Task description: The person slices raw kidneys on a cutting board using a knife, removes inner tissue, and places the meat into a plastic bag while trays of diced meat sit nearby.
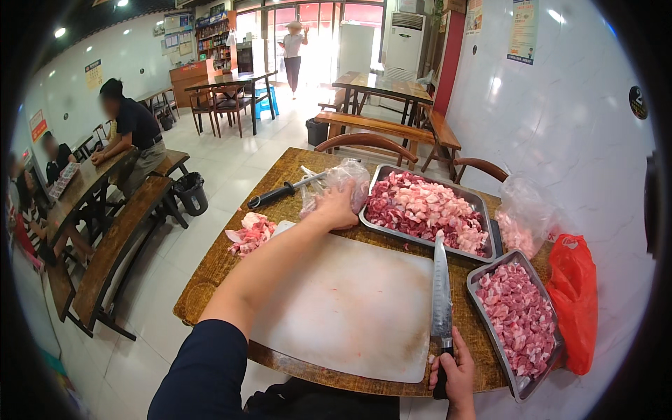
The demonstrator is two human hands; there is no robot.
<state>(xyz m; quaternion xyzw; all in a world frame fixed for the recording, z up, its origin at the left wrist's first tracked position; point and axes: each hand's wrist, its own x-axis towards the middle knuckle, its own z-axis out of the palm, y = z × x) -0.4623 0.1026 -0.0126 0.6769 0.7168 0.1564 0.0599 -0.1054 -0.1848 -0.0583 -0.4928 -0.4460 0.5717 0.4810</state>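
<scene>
In my right hand (453, 371) is the black handle of a large kitchen knife (442, 294). Its blade points away from me along the right edge of a white cutting board (336, 301). My left hand (337, 206) reaches across the board with its fingers closed over a clear plastic bag (350, 175); the bag's contents are partly hidden. Beside that bag lies a sharpening steel (273, 195) with a black handle. A small pile of raw meat pieces (252, 234) rests at the board's far left corner.
A metal tray (490, 245) of cut meat stands beyond the board, another tray (521, 395) at its right. Near them are a clear bag of pale meat (516, 231) and a red plastic bag (572, 301). People sit at left; one person (292, 56) stands near the door.
</scene>
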